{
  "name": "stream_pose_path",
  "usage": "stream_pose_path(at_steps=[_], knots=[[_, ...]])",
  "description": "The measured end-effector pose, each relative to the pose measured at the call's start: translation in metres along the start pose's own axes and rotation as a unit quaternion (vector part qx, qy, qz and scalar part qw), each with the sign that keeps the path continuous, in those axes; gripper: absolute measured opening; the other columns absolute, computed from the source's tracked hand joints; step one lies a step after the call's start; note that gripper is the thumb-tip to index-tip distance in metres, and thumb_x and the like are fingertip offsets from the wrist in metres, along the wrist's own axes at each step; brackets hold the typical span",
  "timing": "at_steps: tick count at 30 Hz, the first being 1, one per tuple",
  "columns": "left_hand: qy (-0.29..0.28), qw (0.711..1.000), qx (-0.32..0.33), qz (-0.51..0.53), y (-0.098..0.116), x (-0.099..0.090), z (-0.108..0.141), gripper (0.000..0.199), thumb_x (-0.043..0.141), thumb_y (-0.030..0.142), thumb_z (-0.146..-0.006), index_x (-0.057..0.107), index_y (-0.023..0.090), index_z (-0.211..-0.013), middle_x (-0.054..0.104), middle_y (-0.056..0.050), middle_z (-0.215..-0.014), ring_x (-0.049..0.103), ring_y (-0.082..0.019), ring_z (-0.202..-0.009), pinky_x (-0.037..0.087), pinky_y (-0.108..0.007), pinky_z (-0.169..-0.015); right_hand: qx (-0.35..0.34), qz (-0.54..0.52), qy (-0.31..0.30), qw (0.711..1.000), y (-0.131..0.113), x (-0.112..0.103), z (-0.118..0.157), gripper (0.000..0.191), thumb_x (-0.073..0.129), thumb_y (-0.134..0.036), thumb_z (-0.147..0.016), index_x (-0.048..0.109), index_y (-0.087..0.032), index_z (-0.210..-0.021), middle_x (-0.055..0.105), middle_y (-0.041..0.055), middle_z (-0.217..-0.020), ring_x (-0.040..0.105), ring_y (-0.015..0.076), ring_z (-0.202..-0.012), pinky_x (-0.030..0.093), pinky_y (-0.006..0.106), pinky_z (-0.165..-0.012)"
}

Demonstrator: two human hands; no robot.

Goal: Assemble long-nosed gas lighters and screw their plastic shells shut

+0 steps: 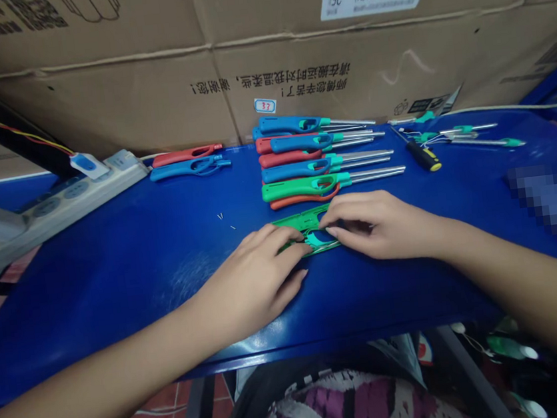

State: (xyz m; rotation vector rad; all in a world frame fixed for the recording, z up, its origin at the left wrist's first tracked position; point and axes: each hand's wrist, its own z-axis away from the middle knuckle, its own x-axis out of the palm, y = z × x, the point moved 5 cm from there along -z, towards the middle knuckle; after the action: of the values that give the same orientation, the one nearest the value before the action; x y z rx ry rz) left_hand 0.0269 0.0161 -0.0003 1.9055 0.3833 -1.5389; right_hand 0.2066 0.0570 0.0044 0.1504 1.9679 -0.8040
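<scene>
An opened green gas lighter casing [305,221] lies on the blue table in front of me, its inner side up with teal parts [318,239] and thin wires in it. My left hand [270,270] grips the casing's left end with bent fingers. At the right end, my right hand [378,224] has its thumb and index finger close together around the casing near the teal part; its fingertips partly cover what they touch. Behind the casing, several assembled lighters [323,163] in green, blue and red lie in a stack with metal barrels pointing right.
Red and blue casings [187,162] lie at the back left, near a power strip [71,199]. Tiny screws [220,216] rest left of my hands. A black-and-yellow screwdriver [422,156] and loose barrels with teal ends [482,139] sit back right. A cardboard box [144,90] stands behind.
</scene>
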Motion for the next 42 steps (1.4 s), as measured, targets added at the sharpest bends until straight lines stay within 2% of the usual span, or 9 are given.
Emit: stream_pose_path(at_steps=[5,8,14,20,24,28,31,37,42], knots=[[-0.003,1.0,-0.005,0.006,-0.001,0.001,0.0,0.03,0.049,0.026,-0.101,0.061,0.017,-0.127,0.059,-0.013,-0.124,0.056,-0.029,-0.116,0.05,-0.05,-0.099,0.062,0.061,0.04,0.995,0.012,-0.005,0.0,0.018,0.055,-0.018,-0.093,0.067,-0.02,-0.105,0.067,0.0077,-0.105,0.064,0.019,-0.09,0.051,0.031,-0.077],[0.002,1.0,-0.005,0.017,-0.002,0.001,0.0,0.03,0.047,0.024,-0.102,0.061,0.018,-0.127,0.058,-0.012,-0.125,0.055,-0.028,-0.117,0.05,-0.048,-0.1,0.103,0.111,0.0,0.989,0.022,-0.005,0.002,0.02,0.055,-0.017,-0.09,0.069,-0.021,-0.104,0.063,0.0088,-0.115,0.065,0.0217,-0.096,0.051,0.035,-0.081],[0.034,0.999,-0.004,0.035,-0.003,-0.006,0.0,0.024,0.048,0.022,-0.101,0.063,0.018,-0.119,0.061,-0.01,-0.124,0.059,-0.024,-0.115,0.05,-0.043,-0.101,0.122,0.04,-0.034,0.991,0.031,-0.006,0.004,0.022,0.057,-0.013,-0.086,0.069,-0.02,-0.102,0.064,0.0086,-0.112,0.063,0.0219,-0.098,0.051,0.037,-0.087],[0.082,0.996,-0.02,0.005,-0.009,-0.014,-0.002,0.023,0.051,0.025,-0.1,0.065,0.018,-0.117,0.065,-0.01,-0.122,0.06,-0.026,-0.114,0.051,-0.045,-0.099,0.123,0.024,-0.033,0.992,0.03,-0.008,0.003,0.006,0.063,-0.022,-0.088,0.068,-0.019,-0.09,0.065,0.0087,-0.103,0.062,0.0201,-0.088,0.05,0.034,-0.077],[0.127,0.991,-0.019,-0.03,-0.014,-0.02,-0.002,0.032,0.054,0.026,-0.1,0.062,0.018,-0.13,0.064,-0.012,-0.132,0.058,-0.028,-0.121,0.05,-0.046,-0.101,0.136,0.018,0.019,0.99,0.022,-0.014,0.001,0.009,0.063,-0.026,-0.09,0.067,-0.019,-0.093,0.067,0.0046,-0.091,0.055,0.0132,-0.067,0.044,0.028,-0.062],[0.156,0.985,0.007,-0.079,-0.014,-0.026,0.0,0.032,0.057,0.028,-0.099,0.064,0.018,-0.129,0.066,-0.012,-0.131,0.059,-0.03,-0.12,0.049,-0.047,-0.1,0.197,-0.087,0.074,0.974,0.02,-0.015,0.001,0.016,0.064,-0.032,-0.09,0.068,-0.017,-0.091,0.055,-0.0019,-0.064,0.047,0.0109,-0.055,0.037,0.025,-0.052],[0.153,0.983,0.018,-0.097,-0.014,-0.027,0.002,0.029,0.057,0.027,-0.1,0.065,0.017,-0.126,0.07,-0.011,-0.122,0.063,-0.027,-0.111,0.052,-0.043,-0.092,0.229,-0.186,0.068,0.953,0.022,-0.008,0.001,0.02,0.065,-0.034,-0.09,0.068,-0.015,-0.09,0.054,-0.0018,-0.063,0.045,0.0102,-0.054,0.036,0.024,-0.05],[0.136,0.989,0.019,-0.057,-0.011,-0.029,0.003,0.029,0.056,0.027,-0.1,0.067,0.011,-0.121,0.073,-0.012,-0.112,0.069,-0.024,-0.099,0.057,-0.038,-0.086,0.149,-0.107,0.065,0.981,0.014,-0.008,0.0,0.031,0.066,-0.033,-0.09,0.067,-0.017,-0.117,0.064,0.0012,-0.084,0.044,0.0089,-0.056,0.036,0.025,-0.051],[0.093,0.995,-0.02,0.006,-0.014,-0.031,0.002,0.026,0.059,0.03,-0.098,0.072,0.015,-0.114,0.072,-0.007,-0.105,0.07,-0.02,-0.091,0.057,-0.031,-0.081,0.08,-0.035,0.023,0.996,0.007,-0.006,-0.001,0.033,0.072,-0.038,-0.087,0.069,-0.019,-0.113,0.07,0.0063,-0.105,0.063,0.0189,-0.094,0.049,0.03,-0.082]])
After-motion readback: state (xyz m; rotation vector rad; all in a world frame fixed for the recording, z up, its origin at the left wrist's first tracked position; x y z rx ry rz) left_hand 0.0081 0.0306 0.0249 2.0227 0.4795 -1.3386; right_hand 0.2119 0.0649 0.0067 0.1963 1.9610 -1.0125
